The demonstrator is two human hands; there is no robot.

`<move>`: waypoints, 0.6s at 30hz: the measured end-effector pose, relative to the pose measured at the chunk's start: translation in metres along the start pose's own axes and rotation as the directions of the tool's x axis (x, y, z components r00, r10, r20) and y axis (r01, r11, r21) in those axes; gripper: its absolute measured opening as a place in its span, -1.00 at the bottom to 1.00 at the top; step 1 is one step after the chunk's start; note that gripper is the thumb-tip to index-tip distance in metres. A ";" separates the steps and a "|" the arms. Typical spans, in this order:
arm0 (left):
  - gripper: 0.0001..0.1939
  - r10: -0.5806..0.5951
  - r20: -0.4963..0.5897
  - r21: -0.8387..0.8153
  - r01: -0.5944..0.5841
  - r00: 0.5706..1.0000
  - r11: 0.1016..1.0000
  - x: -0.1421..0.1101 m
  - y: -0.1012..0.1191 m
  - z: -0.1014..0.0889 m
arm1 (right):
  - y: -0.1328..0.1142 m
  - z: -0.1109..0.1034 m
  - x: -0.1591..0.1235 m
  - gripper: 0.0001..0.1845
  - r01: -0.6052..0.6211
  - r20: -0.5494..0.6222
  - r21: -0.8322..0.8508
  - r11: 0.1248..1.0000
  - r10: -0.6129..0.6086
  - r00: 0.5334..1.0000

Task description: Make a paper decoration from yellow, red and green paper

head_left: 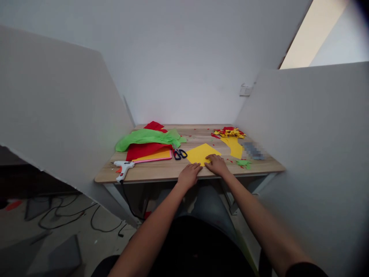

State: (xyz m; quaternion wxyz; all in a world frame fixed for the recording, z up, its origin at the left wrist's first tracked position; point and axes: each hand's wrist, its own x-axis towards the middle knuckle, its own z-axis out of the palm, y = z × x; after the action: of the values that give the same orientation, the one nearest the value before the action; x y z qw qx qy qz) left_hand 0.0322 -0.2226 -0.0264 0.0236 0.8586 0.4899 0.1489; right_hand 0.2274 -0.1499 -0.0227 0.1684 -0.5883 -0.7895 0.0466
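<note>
A yellow sheet [201,152] lies on the table in front of me, one corner pointing away. My left hand [189,174] rests at its near left edge, fingertips touching the sheet. On the right part of the sheet lies my right hand [216,164], its fingers spread and bent a little over the surface. Neither hand lifts the sheet. Dark-handled scissors [180,154] lie just left of the sheet. To the right is a curved yellow cut-out piece [234,147], with small green scraps [243,164] nearer to me.
A white glue gun [123,169] with a hanging cord lies at the table's [161,176] left front. Green material [147,138], red sheets [150,149] and orange sheets [155,155] are piled behind it. Red-yellow pieces [230,132] sit back right. Partitions [57,96] flank the table.
</note>
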 end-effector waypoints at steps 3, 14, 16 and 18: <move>-0.39 0.001 -0.002 -0.005 -0.001 1.000 1.000 0.000 0.000 0.000 | 0.008 -0.002 0.002 -0.65 0.001 -0.010 0.026 1.000 -0.001 1.000; -0.37 -0.008 -0.006 -0.033 0.008 1.000 0.999 0.002 -0.001 0.001 | 0.010 0.002 0.001 -0.68 -0.003 -0.046 0.095 0.995 0.007 0.999; -0.38 -0.007 -0.011 -0.035 0.006 1.000 0.999 0.002 -0.001 0.001 | 0.011 0.002 0.001 -0.67 0.002 -0.045 0.106 0.994 0.003 0.999; -0.39 -0.005 -0.015 -0.036 0.005 1.000 0.999 0.002 -0.001 0.002 | 0.011 0.002 0.001 -0.69 -0.001 -0.047 0.115 0.993 0.007 0.999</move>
State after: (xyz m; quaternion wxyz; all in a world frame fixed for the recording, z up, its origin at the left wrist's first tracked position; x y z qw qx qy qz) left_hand 0.0324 -0.2201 -0.0281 0.0359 0.8557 0.4895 0.1642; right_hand 0.2368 -0.1452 -0.0270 0.2205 -0.5801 -0.7802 0.0784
